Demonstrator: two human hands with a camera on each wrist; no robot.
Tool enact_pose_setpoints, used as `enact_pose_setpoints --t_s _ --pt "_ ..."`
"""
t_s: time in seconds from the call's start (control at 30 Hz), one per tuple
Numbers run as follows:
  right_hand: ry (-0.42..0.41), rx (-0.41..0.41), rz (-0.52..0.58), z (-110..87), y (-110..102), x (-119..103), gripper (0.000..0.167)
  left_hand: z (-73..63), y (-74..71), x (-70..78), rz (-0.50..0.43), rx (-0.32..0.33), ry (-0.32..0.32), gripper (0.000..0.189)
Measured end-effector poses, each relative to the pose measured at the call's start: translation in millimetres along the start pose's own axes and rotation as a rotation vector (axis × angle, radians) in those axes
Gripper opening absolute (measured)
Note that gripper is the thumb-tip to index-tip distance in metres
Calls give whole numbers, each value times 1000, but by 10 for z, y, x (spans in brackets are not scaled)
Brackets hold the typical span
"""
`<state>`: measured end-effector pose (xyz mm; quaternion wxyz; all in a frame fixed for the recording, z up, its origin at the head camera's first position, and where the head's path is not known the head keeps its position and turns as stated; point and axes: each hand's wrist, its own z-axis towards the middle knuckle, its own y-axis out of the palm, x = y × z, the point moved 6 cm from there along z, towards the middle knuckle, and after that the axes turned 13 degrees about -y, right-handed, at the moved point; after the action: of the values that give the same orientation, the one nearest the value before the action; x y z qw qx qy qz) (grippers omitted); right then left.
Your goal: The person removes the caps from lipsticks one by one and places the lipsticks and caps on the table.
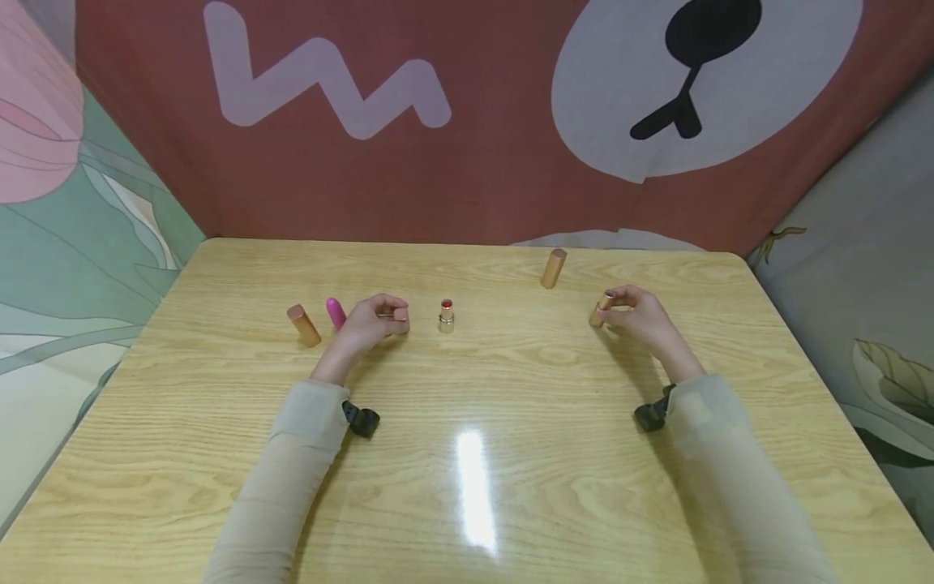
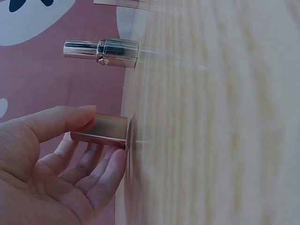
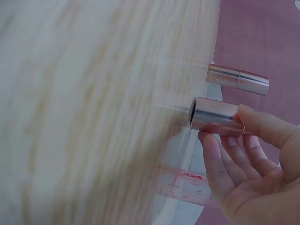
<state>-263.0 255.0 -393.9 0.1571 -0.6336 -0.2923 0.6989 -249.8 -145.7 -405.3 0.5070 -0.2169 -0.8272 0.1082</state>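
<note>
Wood table (image 1: 467, 454): our left hand (image 1: 368, 322) and right hand (image 1: 642, 316) each pinch light, slick lipstick caps (image 1: 400, 321) by the sides, open lipstick (image 1: 446, 315) at three o'clock of the left

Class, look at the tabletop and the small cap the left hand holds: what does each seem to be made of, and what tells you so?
Table: looks like pale wood or wood-grain laminate; grain lines, with a glossy glare streak. Cap in the left hand: probably shiny metal or metallised plastic; smooth rose-gold surface with reflections.
</note>
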Motion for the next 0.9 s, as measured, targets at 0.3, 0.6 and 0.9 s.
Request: enact_pose_setpoints --t_s 0.3,0.6,0.9 --pt "1 1 -11 -7 2 -5 37 9 8 0 1 -8 1 40" --pt "19 0 -19 -15 -17 -7 37 -9 7 4 22 14 3 39" --pt "14 26 -14 -21 -48 -3 39 -2 7 7 -7 10 10 41"
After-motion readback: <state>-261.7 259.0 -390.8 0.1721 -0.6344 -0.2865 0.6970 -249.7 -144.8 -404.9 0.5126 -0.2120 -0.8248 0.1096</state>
